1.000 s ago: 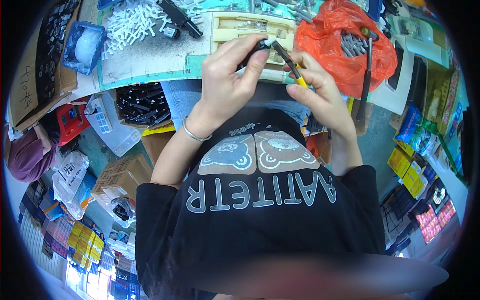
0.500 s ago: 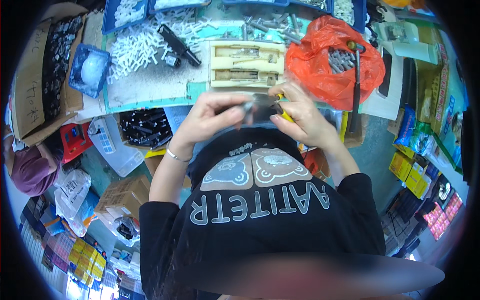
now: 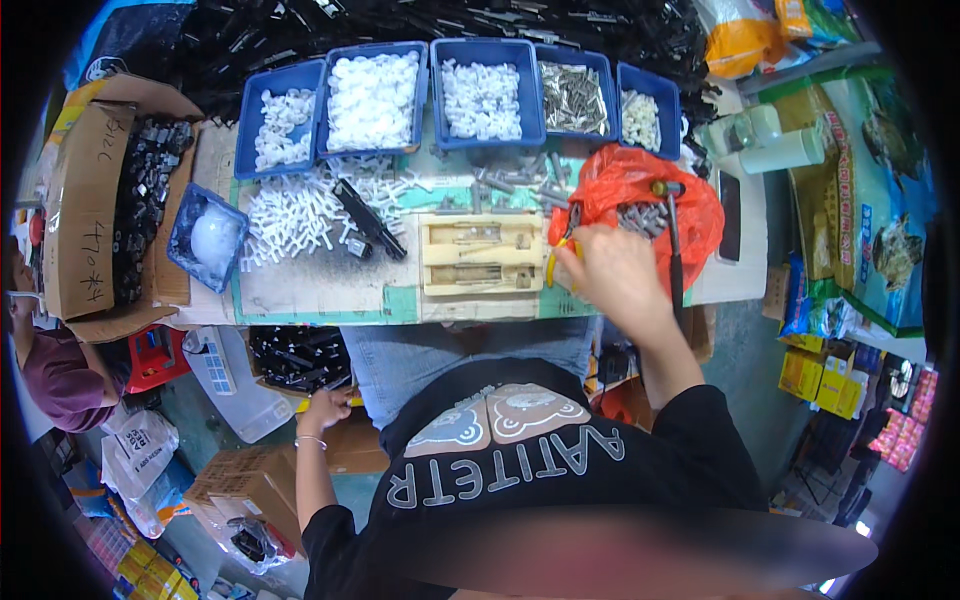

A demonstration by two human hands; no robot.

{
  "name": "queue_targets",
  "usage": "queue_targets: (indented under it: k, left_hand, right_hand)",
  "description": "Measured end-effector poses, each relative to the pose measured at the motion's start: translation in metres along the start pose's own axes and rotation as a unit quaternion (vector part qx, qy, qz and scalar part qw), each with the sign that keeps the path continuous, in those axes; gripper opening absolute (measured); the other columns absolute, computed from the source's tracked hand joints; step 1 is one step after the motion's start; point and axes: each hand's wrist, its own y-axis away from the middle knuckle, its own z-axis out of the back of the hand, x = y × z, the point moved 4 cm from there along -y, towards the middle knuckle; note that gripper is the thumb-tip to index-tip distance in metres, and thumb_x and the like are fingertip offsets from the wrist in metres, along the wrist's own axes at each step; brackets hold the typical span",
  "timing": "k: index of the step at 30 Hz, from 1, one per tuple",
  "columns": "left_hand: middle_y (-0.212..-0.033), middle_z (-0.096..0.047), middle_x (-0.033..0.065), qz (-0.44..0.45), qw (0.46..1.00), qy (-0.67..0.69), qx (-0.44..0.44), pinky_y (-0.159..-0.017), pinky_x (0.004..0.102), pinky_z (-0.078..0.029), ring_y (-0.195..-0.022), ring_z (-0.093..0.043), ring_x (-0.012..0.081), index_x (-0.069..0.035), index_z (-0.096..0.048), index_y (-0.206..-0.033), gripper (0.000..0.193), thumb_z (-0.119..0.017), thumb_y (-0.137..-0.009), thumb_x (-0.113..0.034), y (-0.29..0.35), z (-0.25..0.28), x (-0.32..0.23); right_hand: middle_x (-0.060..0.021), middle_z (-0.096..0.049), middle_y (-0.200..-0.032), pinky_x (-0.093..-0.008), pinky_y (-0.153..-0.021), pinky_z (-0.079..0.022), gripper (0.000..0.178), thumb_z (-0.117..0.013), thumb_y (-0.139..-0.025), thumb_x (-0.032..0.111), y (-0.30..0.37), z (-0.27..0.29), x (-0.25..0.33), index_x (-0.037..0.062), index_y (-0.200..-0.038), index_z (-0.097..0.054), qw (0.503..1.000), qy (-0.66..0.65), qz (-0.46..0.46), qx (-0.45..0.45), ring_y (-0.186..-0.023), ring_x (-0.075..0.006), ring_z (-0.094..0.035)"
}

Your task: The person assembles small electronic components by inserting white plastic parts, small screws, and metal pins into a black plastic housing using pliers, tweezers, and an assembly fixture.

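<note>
My right hand (image 3: 618,268) is closed on yellow-handled pliers (image 3: 551,266) at the right end of a cream-coloured fixture block (image 3: 481,288). The block lies near the table's front edge, with two long slots holding metal pieces. Down at the left, below the table edge, my left hand (image 3: 325,410) is beside a box of black parts (image 3: 298,358). Its fingers are loosely bent and partly apart, and I see nothing in them. A black cylindrical part (image 3: 368,220) lies on the table near white cross-shaped pieces (image 3: 290,222).
Blue trays (image 3: 437,130) of small parts line the table's back. A hammer (image 3: 674,235) lies across a red plastic bag (image 3: 705,210) of grey pieces. A cardboard carton (image 3: 85,210) stands left, near a blue tub (image 3: 205,240). Another person's maroon sleeve (image 3: 65,375) shows at far left.
My hands were together in front of my body and have parted. The right has moved forward over the table with the pliers; the left has dropped down and left. The view has shifted.
</note>
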Motion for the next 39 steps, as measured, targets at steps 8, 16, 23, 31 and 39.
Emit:
queue_targets:
  k: [8, 16, 23, 31, 39]
  left_hand:
    - [-0.09, -0.066, 0.0163, 0.139, 0.96, -0.209, -0.125, -0.079, 0.0409, -0.051, -0.087, -0.064, 0.0307, -0.007, -0.069, -0.083, 0.014, -0.056, -0.081, -0.013, -0.021, -0.081, 0.047]
    - [-0.11, -0.06, 0.0222, 0.205, 0.967, -0.131, -0.078, -0.084, 0.0414, -0.05, -0.102, -0.06, 0.034, -0.002, -0.062, -0.103, 0.027, -0.054, -0.08, -0.015, -0.012, -0.081, 0.041]
    - [-0.093, -0.065, 0.0222, 0.138, 0.964, -0.18, -0.14, -0.076, 0.0434, -0.051, -0.087, -0.064, 0.0374, -0.001, -0.068, -0.087, 0.028, -0.058, -0.078, -0.025, 0.03, 0.049, -0.092]
    - [-0.082, -0.06, 0.0096, -0.329, 0.771, -0.011, -0.545, -0.063, 0.0319, -0.046, -0.071, -0.057, 0.0228, -0.004, -0.061, -0.093, 0.023, -0.069, -0.077, -0.018, 0.092, 0.148, -0.283]
    - [-0.079, -0.055, 0.0101, -0.294, 0.754, -0.111, -0.577, -0.062, 0.0371, -0.05, -0.076, -0.06, 0.0283, -0.006, -0.058, -0.086, 0.021, -0.068, -0.075, -0.02, 0.056, 0.144, -0.312]
  right_hand:
    - [-0.014, -0.062, -0.108, -0.045, -0.092, -0.04, 0.039, -0.057, -0.083, 0.028, -0.167, 0.065, -0.078, 0.0105, -0.118, -0.056, 0.936, -0.009, 0.091, -0.34, -0.102, -0.0346, -0.056]
    - [-0.0096, -0.069, -0.094, -0.0397, -0.084, -0.044, 0.027, -0.062, -0.081, 0.03, -0.231, 0.044, -0.094, 0.0162, -0.104, -0.068, 0.965, -0.108, 0.046, -0.234, -0.091, -0.0277, -0.064]
    - [-0.0124, -0.068, -0.087, -0.0292, -0.073, -0.049, 0.025, -0.064, -0.082, 0.022, -0.268, 0.033, -0.147, 0.0074, -0.102, -0.067, 0.889, -0.314, 0.103, -0.317, -0.079, -0.0222, -0.065]
    - [-0.0021, -0.059, -0.077, -0.021, -0.054, -0.043, 0.013, -0.057, -0.077, -0.002, -0.172, 0.088, -0.087, -0.001, -0.089, -0.063, 0.785, -0.414, 0.123, -0.444, -0.064, -0.0083, -0.055]
    - [-0.0211, -0.058, -0.098, -0.0403, -0.079, -0.047, 0.038, -0.053, -0.07, -0.007, -0.02, 0.021, 0.042, -0.0011, -0.108, -0.05, 0.935, -0.16, 0.271, -0.165, -0.088, -0.0354, -0.059]
